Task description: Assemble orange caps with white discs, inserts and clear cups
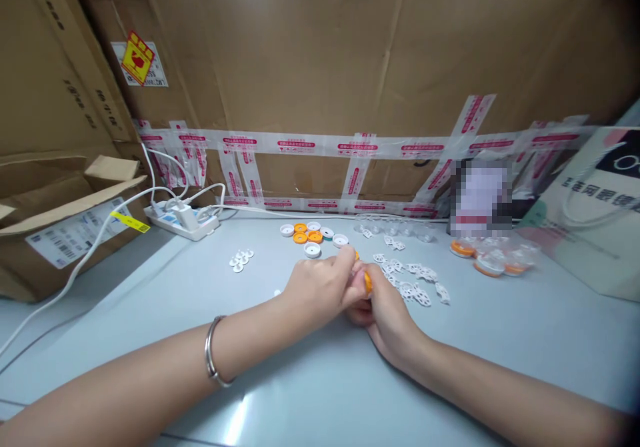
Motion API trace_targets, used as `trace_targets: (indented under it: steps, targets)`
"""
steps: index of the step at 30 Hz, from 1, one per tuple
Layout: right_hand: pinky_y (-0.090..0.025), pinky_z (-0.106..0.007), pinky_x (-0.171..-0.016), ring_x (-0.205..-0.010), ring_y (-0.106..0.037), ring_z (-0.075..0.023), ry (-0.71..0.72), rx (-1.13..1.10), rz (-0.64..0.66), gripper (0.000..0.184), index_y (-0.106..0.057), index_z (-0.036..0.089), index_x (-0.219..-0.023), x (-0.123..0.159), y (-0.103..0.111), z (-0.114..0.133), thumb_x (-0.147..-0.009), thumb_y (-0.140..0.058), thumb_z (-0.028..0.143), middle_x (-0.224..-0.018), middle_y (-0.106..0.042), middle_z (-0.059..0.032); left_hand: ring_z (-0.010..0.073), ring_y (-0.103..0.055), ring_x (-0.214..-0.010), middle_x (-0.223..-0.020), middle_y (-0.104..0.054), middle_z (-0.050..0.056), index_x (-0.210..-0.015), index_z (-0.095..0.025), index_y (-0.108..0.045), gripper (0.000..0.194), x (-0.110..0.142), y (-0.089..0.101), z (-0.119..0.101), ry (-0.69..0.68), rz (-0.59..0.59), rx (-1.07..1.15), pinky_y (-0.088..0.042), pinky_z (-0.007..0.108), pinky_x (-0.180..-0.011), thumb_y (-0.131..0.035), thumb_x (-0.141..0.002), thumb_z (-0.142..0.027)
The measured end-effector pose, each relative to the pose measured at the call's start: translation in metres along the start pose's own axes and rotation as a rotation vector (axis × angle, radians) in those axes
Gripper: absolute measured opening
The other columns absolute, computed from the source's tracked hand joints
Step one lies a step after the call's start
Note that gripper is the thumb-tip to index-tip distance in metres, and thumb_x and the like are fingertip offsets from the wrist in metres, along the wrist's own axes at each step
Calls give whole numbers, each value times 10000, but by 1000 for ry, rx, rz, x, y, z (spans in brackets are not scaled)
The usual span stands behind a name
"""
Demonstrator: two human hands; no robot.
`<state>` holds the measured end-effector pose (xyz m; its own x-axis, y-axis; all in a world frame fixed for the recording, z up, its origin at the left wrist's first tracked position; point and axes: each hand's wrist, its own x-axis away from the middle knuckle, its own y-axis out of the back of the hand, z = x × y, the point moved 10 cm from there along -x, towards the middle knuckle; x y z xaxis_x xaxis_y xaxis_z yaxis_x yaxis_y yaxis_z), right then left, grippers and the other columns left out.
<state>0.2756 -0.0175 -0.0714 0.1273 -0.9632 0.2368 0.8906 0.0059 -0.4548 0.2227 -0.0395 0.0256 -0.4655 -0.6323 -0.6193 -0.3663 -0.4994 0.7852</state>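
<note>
My left hand [325,283] and my right hand [387,303] meet over the middle of the table, both closed around a small orange round part [369,282]. Fingers cover most of that part, so its full shape is hidden. Just beyond my hands lies a group of orange round caps [300,237] and white round caps [313,250]. Beside my right hand are scattered flat white pieces with holes [421,295]. Left of my left hand sits a small cluster of white discs with stems [239,261].
Clear domed parts [425,235] stand in a row at the back. Orange-based clear-topped pieces [487,265] sit at right, near a paper bag [590,213]. A power strip [200,227] with cables and an open cardboard box [65,233] are at left. A big taped carton [310,87] walls the back.
</note>
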Motion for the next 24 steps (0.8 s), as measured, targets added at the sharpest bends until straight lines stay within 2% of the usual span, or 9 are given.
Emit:
trace_targets:
  steps: [2, 3, 8, 12, 14, 16, 19, 22, 24]
  targets:
    - [-103, -173, -377, -385, -134, -46, 0, 13, 4, 265, -283, 210, -563, 0, -1, 2, -690, -486, 323, -429, -236, 103, 132, -534, -435, -529, -567, -28, -823, -177, -428, 142, 0, -3, 5, 14, 25, 19, -266, 222, -381, -366, -864, -297]
    - [-99, -172, -376, -382, -129, -45, -8, 28, 11, 280, -280, 212, -564, 0, -2, 1, -695, -492, 341, -424, -237, 105, 131, -524, -431, -527, -557, -25, -816, -175, -433, 162, 0, 0, 4, -18, -4, 26, -266, 226, -381, -349, -874, -301]
    - [-80, -176, -352, -341, -92, -36, -206, 93, 156, 299, -249, 222, -529, 8, -16, -20, -705, -446, 364, -365, -211, 113, 103, -387, -366, -462, -471, -24, -617, -190, -427, 255, 14, 25, -22, -443, -270, -15, -234, 254, -391, -335, -851, -225]
    - [-91, -169, -338, -328, -85, -34, -339, 118, 245, 307, -287, 219, -537, 20, -23, -36, -738, -416, 412, -350, -227, 113, 106, -374, -405, -463, -434, -24, -575, -190, -441, 224, 27, 37, -34, -669, -325, -19, -267, 260, -428, -400, -794, -173]
    - [-100, -171, -331, -322, -80, -34, -398, 115, 279, 323, -291, 218, -530, 24, -25, -43, -757, -385, 428, -344, -217, 112, 112, -382, -423, -470, -430, -21, -549, -191, -425, 246, 30, 40, -37, -729, -315, 7, -273, 266, -437, -412, -795, -186]
    - [-108, -172, -334, -326, -80, -32, -391, 93, 278, 336, -276, 213, -514, 23, -25, -43, -763, -385, 412, -347, -207, 111, 117, -392, -442, -491, -447, -15, -558, -191, -429, 262, 28, 37, -35, -724, -271, 37, -287, 270, -450, -391, -817, -192]
    - [-112, -175, -352, -343, -102, -32, -285, 41, 231, 325, -270, 205, -505, 14, -20, -33, -748, -417, 362, -372, -214, 107, 129, -445, -519, -595, -520, 11, -686, -174, -492, 257, 18, 26, -27, -648, -152, 98, -345, 265, -493, -343, -879, -254]
    - [-124, -180, -367, -359, -128, -38, -216, -34, 181, 292, -294, 202, -523, 6, -15, -25, -733, -451, 328, -399, -235, 104, 137, -490, -607, -706, -550, 39, -837, -135, -503, 290, 9, 7, -18, -524, 31, 171, -385, 253, -535, -299, -920, -323]
    - [-141, -178, -373, -367, -146, -40, -168, -99, 119, 273, -306, 202, -541, 2, -10, -21, -718, -485, 308, -412, -253, 105, 146, -499, -625, -742, -546, 46, -863, -136, -493, 296, 6, -5, -13, -419, 121, 154, -391, 261, -546, -282, -927, -332]
